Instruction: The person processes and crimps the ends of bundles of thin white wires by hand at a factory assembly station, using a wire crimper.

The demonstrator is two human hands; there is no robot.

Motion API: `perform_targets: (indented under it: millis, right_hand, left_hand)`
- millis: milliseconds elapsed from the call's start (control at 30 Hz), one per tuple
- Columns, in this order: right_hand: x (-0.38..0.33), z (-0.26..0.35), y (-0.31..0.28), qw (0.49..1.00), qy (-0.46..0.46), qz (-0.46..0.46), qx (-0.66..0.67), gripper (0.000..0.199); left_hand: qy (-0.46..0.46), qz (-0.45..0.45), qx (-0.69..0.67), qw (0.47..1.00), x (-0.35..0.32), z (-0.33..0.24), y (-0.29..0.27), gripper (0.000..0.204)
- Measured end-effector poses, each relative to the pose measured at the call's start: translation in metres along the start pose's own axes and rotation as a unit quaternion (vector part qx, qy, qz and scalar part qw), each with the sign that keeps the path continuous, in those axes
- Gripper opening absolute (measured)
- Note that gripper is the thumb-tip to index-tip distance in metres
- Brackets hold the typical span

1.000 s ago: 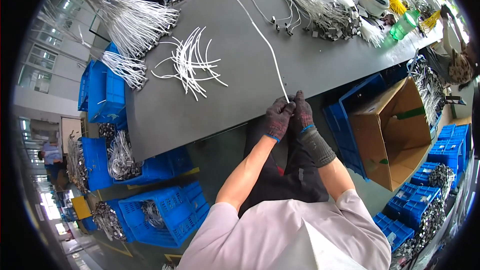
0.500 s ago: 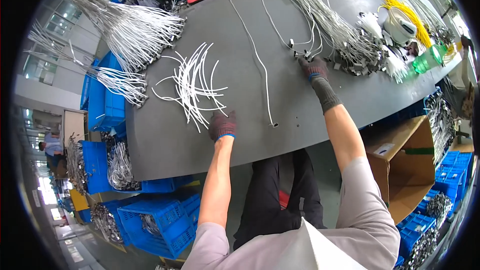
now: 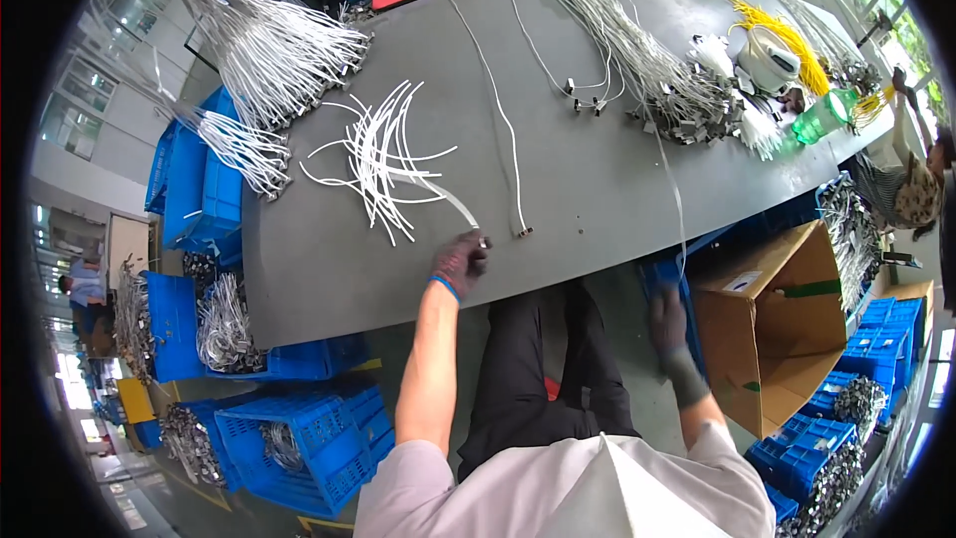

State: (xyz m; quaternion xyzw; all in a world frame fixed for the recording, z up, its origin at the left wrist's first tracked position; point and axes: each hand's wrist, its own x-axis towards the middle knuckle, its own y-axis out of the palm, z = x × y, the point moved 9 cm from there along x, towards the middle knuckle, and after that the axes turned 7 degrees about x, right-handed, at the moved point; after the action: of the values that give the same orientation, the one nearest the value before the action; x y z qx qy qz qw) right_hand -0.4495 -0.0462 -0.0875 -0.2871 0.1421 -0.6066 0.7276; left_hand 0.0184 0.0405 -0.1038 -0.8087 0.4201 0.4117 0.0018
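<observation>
In my gloved left hand [image 3: 462, 261], one short white tube [image 3: 458, 203] is gripped by its near end, its other end still reaching into the loose pile of white tubes [image 3: 376, 164]. My gloved right hand [image 3: 669, 327], blurred by motion, is past the table's front edge at the right. From it a thin white cable [image 3: 679, 211] stretches taut up to the big cable bundle [image 3: 617, 40]. Another cable [image 3: 508, 125] lies lengthwise on the table, a small dark connector [image 3: 525, 232] at its near end. Several loose connectors [image 3: 586, 102] lie beside the bundle.
The grey table [image 3: 329, 289] has a curved front edge. Fans of white-ended cables [image 3: 284, 55] hang at its left. A cardboard box [image 3: 767, 329] and blue crates [image 3: 299, 448] stand below. A green bottle [image 3: 825, 117] lies at the right; another person [image 3: 911, 179] is beyond.
My right hand has moved from the connectors down past the table edge, drawing a cable out. My left hand has shifted right and nearer, pulling one white tube partly from the pile.
</observation>
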Motion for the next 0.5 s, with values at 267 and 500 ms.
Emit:
perform_targets:
  millis: [267, 500]
  right_hand:
    - [-0.431, -0.164, -0.097, 0.785, 0.319, 0.409, -0.339, 0.025]
    - [-0.517, -0.131, -0.09, 0.812, 0.318, 0.44, -0.216, 0.025]
  left_hand:
    - [-0.056, 0.155, 0.035, 0.986, -0.029, 0.164, 0.208, 0.007]
    - [0.039, 0.09, 0.002, 0.995, -0.065, 0.192, 0.27, 0.006]
